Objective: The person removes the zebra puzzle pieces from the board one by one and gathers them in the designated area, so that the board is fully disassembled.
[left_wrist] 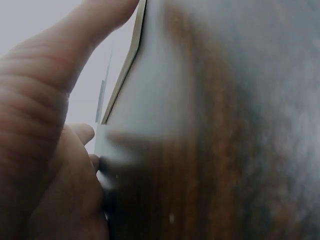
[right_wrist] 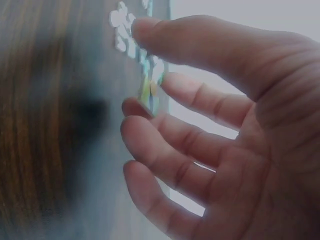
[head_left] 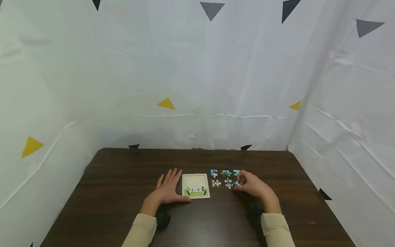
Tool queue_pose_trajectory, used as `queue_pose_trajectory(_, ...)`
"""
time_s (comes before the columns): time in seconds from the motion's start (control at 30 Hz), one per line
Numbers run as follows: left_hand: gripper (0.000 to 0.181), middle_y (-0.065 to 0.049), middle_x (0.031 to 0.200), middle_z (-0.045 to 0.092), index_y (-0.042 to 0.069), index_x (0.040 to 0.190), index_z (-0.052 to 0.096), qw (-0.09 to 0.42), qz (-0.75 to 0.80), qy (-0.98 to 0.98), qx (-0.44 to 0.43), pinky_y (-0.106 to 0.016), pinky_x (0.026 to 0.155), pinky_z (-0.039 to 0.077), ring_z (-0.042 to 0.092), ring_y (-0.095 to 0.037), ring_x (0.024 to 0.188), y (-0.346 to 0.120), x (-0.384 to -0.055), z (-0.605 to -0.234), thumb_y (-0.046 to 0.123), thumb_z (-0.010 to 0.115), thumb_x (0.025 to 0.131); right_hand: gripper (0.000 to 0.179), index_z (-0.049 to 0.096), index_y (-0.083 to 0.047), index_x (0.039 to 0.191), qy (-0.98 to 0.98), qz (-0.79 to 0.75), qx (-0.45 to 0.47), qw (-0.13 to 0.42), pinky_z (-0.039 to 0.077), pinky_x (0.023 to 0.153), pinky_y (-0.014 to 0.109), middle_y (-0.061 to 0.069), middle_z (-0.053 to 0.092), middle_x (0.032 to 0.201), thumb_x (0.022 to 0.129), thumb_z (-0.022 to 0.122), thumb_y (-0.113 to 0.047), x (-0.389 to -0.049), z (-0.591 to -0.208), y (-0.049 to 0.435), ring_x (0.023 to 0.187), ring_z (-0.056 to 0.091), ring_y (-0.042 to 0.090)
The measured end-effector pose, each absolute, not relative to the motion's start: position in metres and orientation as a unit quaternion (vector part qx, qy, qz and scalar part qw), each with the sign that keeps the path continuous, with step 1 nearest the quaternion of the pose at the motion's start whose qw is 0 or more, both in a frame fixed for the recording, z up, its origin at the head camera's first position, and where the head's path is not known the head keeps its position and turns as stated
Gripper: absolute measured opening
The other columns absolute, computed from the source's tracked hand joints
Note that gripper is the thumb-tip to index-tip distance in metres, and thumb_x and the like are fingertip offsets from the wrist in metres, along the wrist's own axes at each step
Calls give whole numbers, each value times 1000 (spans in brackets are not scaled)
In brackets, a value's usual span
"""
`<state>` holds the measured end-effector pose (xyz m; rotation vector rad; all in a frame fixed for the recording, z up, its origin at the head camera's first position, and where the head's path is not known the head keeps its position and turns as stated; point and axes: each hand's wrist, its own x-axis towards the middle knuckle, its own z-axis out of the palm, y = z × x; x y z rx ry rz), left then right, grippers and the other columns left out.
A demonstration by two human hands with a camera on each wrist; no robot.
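Backing dark table [head_left: 102, 206]: white sheeting [head_left: 197, 68]; left hand [head_left: 166, 191] spread; right hand [head_left: 254, 187], grip unclear.

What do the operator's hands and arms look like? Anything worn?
Left hand and right hand: bare, no gloves or rings visible. Left sleeve and right sleeve: plain cream, long, with cuffs. A small black device sits at the left wrist, presumably its camera. No cables or markings discernible.
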<state>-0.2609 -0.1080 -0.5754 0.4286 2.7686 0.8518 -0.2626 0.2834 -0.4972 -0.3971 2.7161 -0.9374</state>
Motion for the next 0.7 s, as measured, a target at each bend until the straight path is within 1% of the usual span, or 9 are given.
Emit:
queue_pose_trajectory(0.1, 140, -9, 183, 3, 21, 176, 11, 110, 279, 943, 141, -64, 133, -6, -3, -34, 171, -109, -259, -576, 87, 78, 72, 34, 59, -4, 108, 934, -311, -130, 120, 46, 75, 37, 6, 60, 95, 93, 86, -19, -263, -502, 285, 83, 54, 19)
queue_pose_trajectory(0.2, 140, -11, 183, 4, 20, 176, 12, 106, 280, 944, 140, -65, 133, -6, -2, -36, 170, -108, -258, -576, 85, 80, 73, 34, 61, -4, 110, 940, -301, -122, 107, 49, 77, 41, 10, 62, 99, 92, 86, -17, -265, -504, 286, 86, 56, 22)
queue_pose_trajectory(0.3, 139, -11, 183, 4, 20, 176, 13, 106, 279, 944, 139, -64, 133, -6, -2, -35, 170, -108, -259, -574, 83, 81, 73, 34, 64, -2, 114, 944, -293, -115, 98, 55, 88, 51, 15, 66, 111, 92, 86, -17, -267, -503, 288, 99, 64, 29)
queue_pose_trajectory(0.37, 138, -10, 184, 2, 21, 176, 12, 108, 278, 944, 139, -64, 133, -7, -3, -35, 171, -108, -259, -573, 82, 81, 74, 36, 65, 0, 118, 946, -289, -109, 98, 55, 97, 57, 20, 67, 120, 93, 85, -17, -266, -502, 291, 111, 65, 36)
queue_pose_trajectory(0.43, 138, -8, 184, 1, 22, 176, 10, 112, 274, 945, 138, -63, 134, -8, -5, -33, 171, -107, -259, -573, 83, 80, 74, 39, 65, 0, 121, 949, -283, -99, 99, 54, 104, 62, 22, 68, 128, 93, 85, -18, -265, -501, 294, 121, 65, 41)
queue_pose_trajectory(0.47, 139, -9, 184, 2, 21, 176, 11, 110, 277, 944, 139, -64, 133, -7, -4, -34, 171, -107, -258, -573, 84, 80, 74, 39, 65, 1, 123, 950, -280, -93, 100, 54, 103, 63, 23, 68, 128, 94, 84, -18, -265, -500, 296, 120, 65, 42)
queue_pose_trajectory(0.53, 140, -10, 183, 2, 20, 176, 11, 110, 280, 944, 138, -64, 133, -7, -4, -35, 171, -107, -258, -572, 84, 80, 73, 39, 65, -1, 124, 952, -279, -76, 102, 56, 97, 60, 21, 69, 123, 95, 83, -19, -264, -499, 300, 112, 67, 40)
queue_pose_trajectory(0.6, 139, -10, 183, 3, 19, 176, 13, 107, 283, 943, 138, -64, 133, -7, -3, -35, 171, -107, -257, -572, 84, 81, 73, 37, 64, -2, 124, 952, -280, -64, 108, 58, 87, 54, 18, 70, 113, 96, 82, -19, -263, -499, 304, 99, 68, 34)
queue_pose_trajectory(0.7, 135, -8, 183, 1, 21, 176, 15, 107, 281, 944, 138, -62, 133, -8, -5, -33, 171, -107, -257, -572, 82, 81, 74, 34, 64, -2, 123, 947, -293, -59, 119, 52, 73, 42, 12, 67, 97, 97, 80, -17, -261, -501, 309, 82, 60, 25)
